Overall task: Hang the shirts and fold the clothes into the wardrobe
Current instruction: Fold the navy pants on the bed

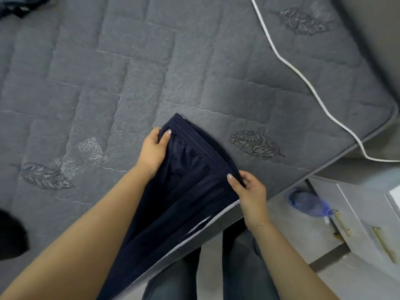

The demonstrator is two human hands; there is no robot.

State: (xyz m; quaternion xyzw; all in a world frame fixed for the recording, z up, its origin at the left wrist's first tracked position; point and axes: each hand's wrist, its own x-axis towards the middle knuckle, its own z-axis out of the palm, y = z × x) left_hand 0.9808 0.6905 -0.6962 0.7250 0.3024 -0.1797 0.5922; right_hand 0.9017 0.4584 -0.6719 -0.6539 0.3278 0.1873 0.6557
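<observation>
Dark navy trousers (186, 191) with a ribbed elastic waistband and a grey side stripe hang between my hands above the near edge of the grey quilted bed (129, 72). My left hand (154, 151) grips the waistband at its far end, thumb on top of the fabric. At the near end of the waistband, my right hand (249, 191) pinches the cloth between thumb and fingers. The legs of the trousers drop down toward my body and out of view.
A white cable (303, 76) runs across the bed's right side and off its corner. A blue plastic bottle (309, 202) lies on the floor beside white drawers with gold handles (363, 224). Dark clothing (17, 5) sits at the far left; another dark item (10, 234) lies at the left edge.
</observation>
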